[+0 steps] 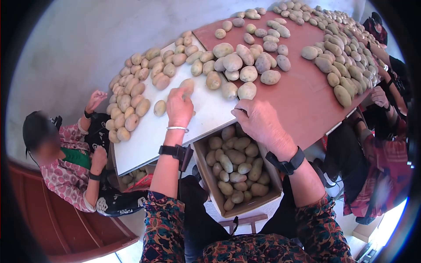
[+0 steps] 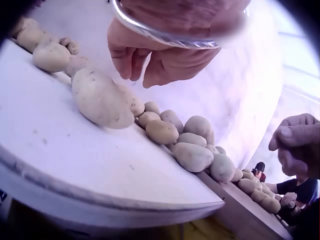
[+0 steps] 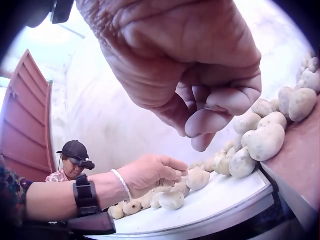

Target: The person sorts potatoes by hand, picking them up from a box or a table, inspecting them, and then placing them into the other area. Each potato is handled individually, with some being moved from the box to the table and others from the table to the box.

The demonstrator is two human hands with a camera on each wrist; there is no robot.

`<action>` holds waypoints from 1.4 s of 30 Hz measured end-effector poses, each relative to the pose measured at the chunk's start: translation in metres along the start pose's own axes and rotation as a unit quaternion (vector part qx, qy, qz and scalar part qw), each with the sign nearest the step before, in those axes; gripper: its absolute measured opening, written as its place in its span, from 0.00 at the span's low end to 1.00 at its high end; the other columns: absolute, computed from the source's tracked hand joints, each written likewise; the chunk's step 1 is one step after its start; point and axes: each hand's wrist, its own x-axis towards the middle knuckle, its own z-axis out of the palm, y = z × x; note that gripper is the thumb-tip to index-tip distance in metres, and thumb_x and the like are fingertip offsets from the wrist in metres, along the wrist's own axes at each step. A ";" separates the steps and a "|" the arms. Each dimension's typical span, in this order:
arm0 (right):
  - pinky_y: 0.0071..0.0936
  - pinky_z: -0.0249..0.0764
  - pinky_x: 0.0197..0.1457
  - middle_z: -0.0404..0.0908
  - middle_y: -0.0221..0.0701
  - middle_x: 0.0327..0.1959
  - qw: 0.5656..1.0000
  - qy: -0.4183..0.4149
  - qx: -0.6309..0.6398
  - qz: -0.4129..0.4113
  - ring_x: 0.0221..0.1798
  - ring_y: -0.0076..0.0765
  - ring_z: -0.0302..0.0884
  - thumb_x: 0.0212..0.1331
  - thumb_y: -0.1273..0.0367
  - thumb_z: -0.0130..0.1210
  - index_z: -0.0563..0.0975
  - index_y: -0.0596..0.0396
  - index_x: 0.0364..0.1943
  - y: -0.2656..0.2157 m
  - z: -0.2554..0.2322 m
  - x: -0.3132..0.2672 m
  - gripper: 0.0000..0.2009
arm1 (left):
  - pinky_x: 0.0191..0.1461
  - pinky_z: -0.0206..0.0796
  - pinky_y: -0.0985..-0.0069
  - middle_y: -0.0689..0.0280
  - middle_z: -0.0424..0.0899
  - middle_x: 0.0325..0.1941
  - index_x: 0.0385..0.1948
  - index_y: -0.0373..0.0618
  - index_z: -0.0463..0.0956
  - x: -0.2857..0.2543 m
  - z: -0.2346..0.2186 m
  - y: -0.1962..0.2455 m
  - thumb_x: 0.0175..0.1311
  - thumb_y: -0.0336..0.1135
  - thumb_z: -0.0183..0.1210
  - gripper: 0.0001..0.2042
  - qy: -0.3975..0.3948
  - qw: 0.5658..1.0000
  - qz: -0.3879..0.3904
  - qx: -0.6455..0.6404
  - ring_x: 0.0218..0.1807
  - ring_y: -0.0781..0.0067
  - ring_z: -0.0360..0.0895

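In the head view my left hand (image 1: 180, 107) is over the white board (image 1: 144, 147), its fingertips beside a potato (image 1: 187, 85). The left wrist view shows this hand (image 2: 160, 60) with bent fingers and a gap before the thumb, nothing between them. My right hand (image 1: 263, 125) hovers above the front edge of the boards, near a whitish potato (image 1: 247, 90). Its fingers hang loosely curled in the right wrist view, where the hand (image 3: 185, 65) holds nothing visible. Below, between the arms, stands a cardboard box (image 1: 274, 193) with several potatoes (image 1: 235, 156).
Potatoes (image 1: 125, 103) line the board's left side; more lie on the reddish board (image 1: 298, 105), with a long pile (image 1: 346, 61) at its right. A person (image 1: 66, 162) in a patterned top sits at the left. Other people (image 1: 377, 175) are along the right edge.
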 end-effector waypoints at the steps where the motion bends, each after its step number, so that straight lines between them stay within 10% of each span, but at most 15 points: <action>1: 0.47 0.77 0.39 0.81 0.45 0.26 1.000 -0.002 -0.004 -0.001 0.34 0.55 0.81 0.58 0.66 0.57 0.81 0.55 0.30 -0.001 -0.001 0.000 0.08 | 0.52 0.70 0.66 0.56 0.81 0.46 0.49 0.40 0.78 0.005 0.001 -0.003 0.56 0.23 0.57 0.16 0.018 0.999 0.027 0.028 0.46 0.57 0.77; 18: 0.47 0.78 0.38 0.81 0.45 0.25 1.000 -0.009 -0.029 -0.008 0.33 0.55 0.82 0.59 0.66 0.57 0.80 0.57 0.29 -0.004 0.007 0.001 0.08 | 0.53 0.68 0.54 0.47 0.79 0.42 0.45 0.41 0.75 0.047 0.035 -0.006 0.58 0.34 0.59 0.14 -0.033 0.958 0.019 0.286 0.47 0.43 0.75; 28: 0.46 0.78 0.37 0.81 0.45 0.24 0.999 0.006 -0.049 -0.005 0.32 0.56 0.81 0.58 0.66 0.57 0.80 0.56 0.29 -0.003 0.009 0.007 0.07 | 0.52 0.73 0.60 0.46 0.81 0.45 0.56 0.36 0.71 0.035 0.015 -0.013 0.61 0.33 0.55 0.20 0.036 0.999 -0.035 0.009 0.49 0.46 0.79; 30: 0.47 0.78 0.38 0.81 0.44 0.25 0.999 -0.003 -0.053 -0.001 0.33 0.55 0.82 0.58 0.66 0.57 0.80 0.56 0.30 -0.004 0.009 0.007 0.08 | 0.52 0.74 0.68 0.48 0.80 0.50 0.61 0.37 0.67 0.027 0.002 -0.010 0.66 0.34 0.52 0.22 -0.061 0.902 -0.194 -0.381 0.50 0.52 0.80; 31: 0.47 0.78 0.39 0.81 0.44 0.25 0.999 0.001 -0.049 0.001 0.34 0.54 0.82 0.58 0.66 0.57 0.79 0.56 0.29 -0.005 0.009 0.006 0.08 | 0.52 0.74 0.68 0.48 0.80 0.50 0.61 0.37 0.67 0.020 -0.006 -0.007 0.66 0.34 0.52 0.22 -0.059 0.902 -0.195 -0.380 0.50 0.52 0.80; 33: 0.47 0.78 0.39 0.81 0.44 0.25 0.999 0.002 -0.045 0.003 0.34 0.54 0.82 0.58 0.66 0.57 0.79 0.55 0.29 -0.005 0.010 0.008 0.08 | 0.49 0.76 0.74 0.49 0.76 0.56 0.63 0.35 0.64 0.003 -0.024 0.002 0.68 0.33 0.51 0.23 -0.119 0.707 -0.230 -0.658 0.50 0.58 0.79; 36: 0.46 0.78 0.39 0.82 0.44 0.26 1.000 0.005 -0.011 0.002 0.35 0.54 0.82 0.58 0.67 0.57 0.80 0.55 0.31 -0.004 0.012 0.007 0.07 | 0.49 0.77 0.76 0.44 0.72 0.58 0.65 0.33 0.59 -0.024 -0.049 0.029 0.71 0.38 0.49 0.25 -0.156 0.587 -0.270 -0.747 0.52 0.57 0.78; 42: 0.40 0.77 0.44 0.83 0.44 0.33 0.978 -0.020 0.200 0.064 0.38 0.47 0.83 0.54 0.67 0.61 0.78 0.58 0.48 -0.011 0.019 0.009 0.17 | 0.40 0.76 0.77 0.50 0.82 0.44 0.57 0.33 0.68 -0.065 -0.047 0.033 0.75 0.47 0.47 0.23 -0.241 0.556 -0.251 -0.755 0.37 0.65 0.80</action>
